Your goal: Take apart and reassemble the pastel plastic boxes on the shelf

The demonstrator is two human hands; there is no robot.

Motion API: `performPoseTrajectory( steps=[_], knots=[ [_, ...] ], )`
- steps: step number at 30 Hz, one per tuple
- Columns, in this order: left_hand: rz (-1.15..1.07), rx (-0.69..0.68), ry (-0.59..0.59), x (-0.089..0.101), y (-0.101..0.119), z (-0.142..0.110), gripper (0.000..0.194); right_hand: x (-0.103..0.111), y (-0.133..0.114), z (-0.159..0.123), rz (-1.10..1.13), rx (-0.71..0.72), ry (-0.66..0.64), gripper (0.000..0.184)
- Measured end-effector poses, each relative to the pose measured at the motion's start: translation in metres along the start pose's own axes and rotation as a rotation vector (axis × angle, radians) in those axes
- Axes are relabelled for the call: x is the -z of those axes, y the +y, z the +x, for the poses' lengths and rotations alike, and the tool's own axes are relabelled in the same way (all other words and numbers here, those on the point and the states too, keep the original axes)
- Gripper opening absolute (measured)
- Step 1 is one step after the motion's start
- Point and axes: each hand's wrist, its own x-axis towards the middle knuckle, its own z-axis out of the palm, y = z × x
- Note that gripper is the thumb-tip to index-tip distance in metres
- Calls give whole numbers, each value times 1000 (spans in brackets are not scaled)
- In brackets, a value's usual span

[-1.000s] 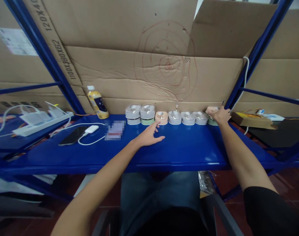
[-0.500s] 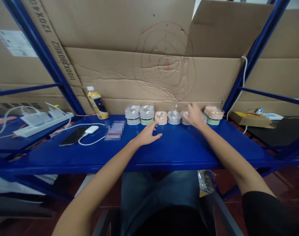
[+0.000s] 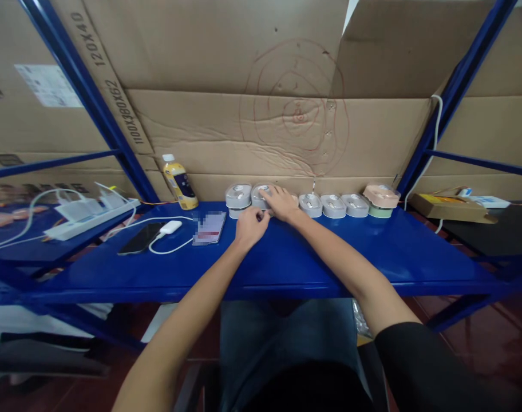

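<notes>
A row of small rounded boxes with clear lids stands at the back of the blue shelf. My right hand (image 3: 283,203) lies over the right side of a grey box (image 3: 259,197), its fingers bent onto the lid. Just below, my left hand (image 3: 250,226) is closed at the front of that same stack, thumb and fingertips together; what they grip is hidden. A grey stack (image 3: 238,196) stands to the left. On the right are single grey boxes (image 3: 310,205) and a peach box (image 3: 381,195) on top of a green box (image 3: 380,212). Another peach box is mostly hidden behind my right hand.
On the left of the blue shelf (image 3: 329,263) are a yellow bottle (image 3: 180,183), a phone (image 3: 141,238) with a white charger (image 3: 170,227) and cable, and a second phone (image 3: 212,228). Cardboard (image 3: 226,131) backs the shelf; blue posts flank it.
My right hand has moved left from the boxes on the right to the second stack. My left hand has closed in front of that stack. The view has shifted slightly.
</notes>
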Motion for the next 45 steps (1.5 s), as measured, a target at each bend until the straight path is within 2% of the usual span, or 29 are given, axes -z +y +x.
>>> performPoseTrajectory(
  steps=[5,7,9,12,14,16,19,22,24,26,28,30,32,34,37,39,43,45],
  knots=[
    [-189,69,237,11,-1,6,18,34,31,-48,355,-5,151,74],
    [-353,93,219,10,-4,8,29,52,46,-74,578,-10,127,77],
    [-539,115,56,7,-7,9,52,67,59,-101,816,9,11,82],
    [-731,129,-368,0,-9,4,84,78,73,-135,1068,31,-212,83],
    [-802,117,-604,-3,-9,-1,96,78,77,-148,1159,19,-327,83],
    [-853,100,-736,-4,-7,-6,101,76,79,-153,1206,14,-393,84],
    [-861,87,-766,-3,-2,-11,106,73,83,-154,1252,32,-472,89],
    [-764,-1,-691,-5,3,-14,111,72,89,-154,1250,50,-578,92],
    [-647,-86,-628,-8,6,-17,115,70,90,-155,1212,51,-598,95],
    [-519,-166,-562,-12,9,-20,117,65,85,-155,1126,29,-515,98],
    [-423,-242,-507,-17,12,-24,115,58,74,-154,948,14,-367,104],
    [-378,-306,-485,-20,13,-26,112,52,59,-151,732,26,-239,110],
    [-370,-332,-484,-21,12,-27,110,48,47,-149,578,52,-180,111],
    [-361,-320,-482,-20,11,-26,115,48,43,-147,544,58,-137,102],
    [-310,-305,-478,-14,8,-22,121,54,56,-147,629,13,-23,80],
    [-264,-344,-489,-10,7,-21,108,59,72,-150,667,-74,52,69],
    [-199,-425,-555,-5,7,-20,51,65,98,-154,641,-310,113,60],
    [-191,-426,-561,-4,8,-20,42,64,102,-154,636,-373,93,59]
  ],
)
